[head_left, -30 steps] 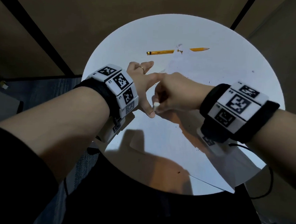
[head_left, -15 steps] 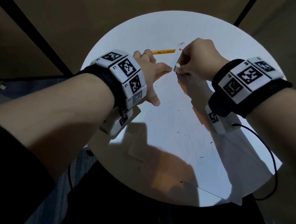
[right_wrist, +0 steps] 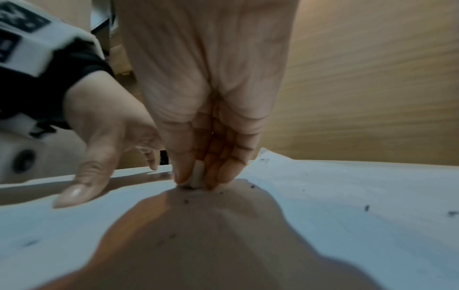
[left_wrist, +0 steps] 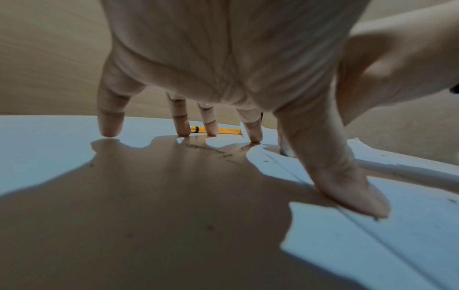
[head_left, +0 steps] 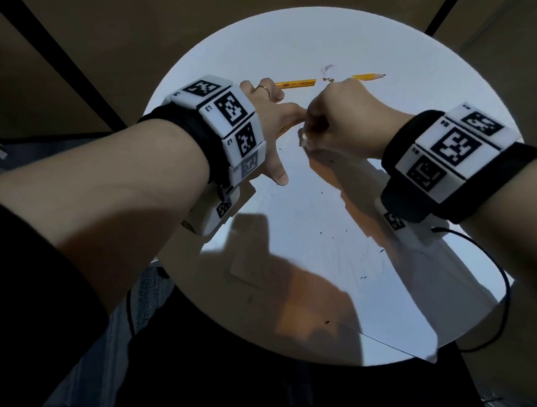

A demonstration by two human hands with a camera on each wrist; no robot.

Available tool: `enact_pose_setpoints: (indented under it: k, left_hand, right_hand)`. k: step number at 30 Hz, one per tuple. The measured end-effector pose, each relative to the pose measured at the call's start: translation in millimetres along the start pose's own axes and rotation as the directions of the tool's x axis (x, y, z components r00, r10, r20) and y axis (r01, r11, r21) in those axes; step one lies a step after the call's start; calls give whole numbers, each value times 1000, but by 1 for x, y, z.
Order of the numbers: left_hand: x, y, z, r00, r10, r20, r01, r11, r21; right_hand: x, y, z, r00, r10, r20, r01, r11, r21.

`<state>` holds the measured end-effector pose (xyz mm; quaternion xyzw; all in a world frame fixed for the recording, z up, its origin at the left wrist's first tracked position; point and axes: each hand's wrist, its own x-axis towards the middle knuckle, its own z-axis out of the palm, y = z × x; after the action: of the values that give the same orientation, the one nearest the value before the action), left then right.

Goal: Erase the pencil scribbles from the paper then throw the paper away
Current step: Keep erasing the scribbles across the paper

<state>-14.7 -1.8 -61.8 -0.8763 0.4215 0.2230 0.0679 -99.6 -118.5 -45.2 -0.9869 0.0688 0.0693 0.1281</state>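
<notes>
A white sheet of paper [head_left: 337, 239] is laid flat on the round white table [head_left: 271, 40], one corner projecting past the table's near edge. Dark eraser crumbs [right_wrist: 366, 208] are scattered over it. A small white eraser [right_wrist: 196, 174] is set upright against the sheet, towards its far end.

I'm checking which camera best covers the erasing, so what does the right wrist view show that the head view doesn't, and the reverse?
Only the right wrist view shows the small white eraser pinched by the right hand's fingertips, its end pressed on the white paper sheet amid dark crumbs.

Only the head view shows the yellow wooden pencil beyond both hands, the round white table and the paper's near corner overhanging its edge.

Both show the left hand spread flat, holding the paper down beside the right hand.
</notes>
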Motion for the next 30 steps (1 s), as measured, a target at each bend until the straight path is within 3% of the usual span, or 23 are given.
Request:
enact_pose_setpoints:
  k: [7,12,14,19,24,27,30]
  left_hand:
    - [-1,-1,1,1000,-11,-3,11,1000,-29]
    - [-2,0,2,1000,-3,-1,2,999,-35]
    - [-3,0,2,1000,-5,2,5,1000,-29]
    - [-18,12,-4,999,-34,7,33,998,45]
    - [-42,31,1,999,0,-43,7,988,155]
    - [-52,44,18,993,86,-79,-75,988,137]
    - [-63,65,32,988,155,-25,-155,987,32]
  right_hand:
    - [7,-8,-4,999,42,-28,-44,997,-56]
    - [-19,-12,-2,989,-8,146,1,999,51]
    - [-25,-11,-2,988,7,157,-22,996,90]
    - [-48,-5,-2,988,82,133,-96,991,97]
    - [-95,6,-2,970,149,193,-169,982,87]
    - [-123,16,1,960,234,153,-253,960,122]
    - [-141,20,9,952,299,61,-305,926,222]
